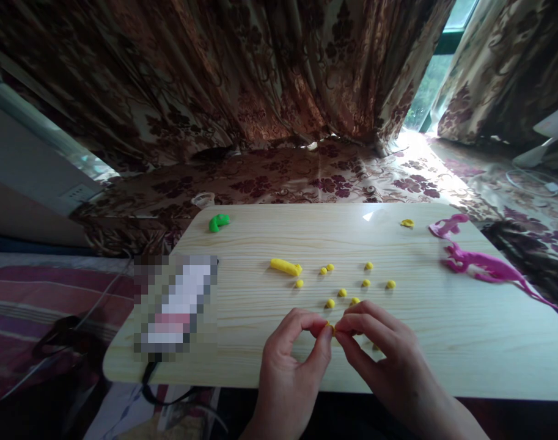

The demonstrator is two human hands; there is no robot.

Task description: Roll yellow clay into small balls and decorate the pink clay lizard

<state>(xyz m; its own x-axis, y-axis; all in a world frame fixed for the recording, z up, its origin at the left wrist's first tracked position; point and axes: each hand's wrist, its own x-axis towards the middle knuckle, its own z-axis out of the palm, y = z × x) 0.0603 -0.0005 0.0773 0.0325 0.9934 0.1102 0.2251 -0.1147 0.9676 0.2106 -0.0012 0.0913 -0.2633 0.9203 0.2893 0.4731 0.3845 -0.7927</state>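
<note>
My left hand and my right hand meet over the front of the table, thumb and fingers pinched in each. Between the fingertips shows a small piece of yellow modelling clay, held by both hands and partly hidden. Several yellow clay balls lie just beyond, among them one ball close to my left fingers and another ball farther right. A thick yellow clay roll lies behind them to the left. Part of another yellow piece shows under my right hand.
On the pale wooden table are a green clay lump at back left, a flat yellow scrap and pink clay shapes at right. A blurred-out flat object with a black strap lies left. Patterned curtains hang behind.
</note>
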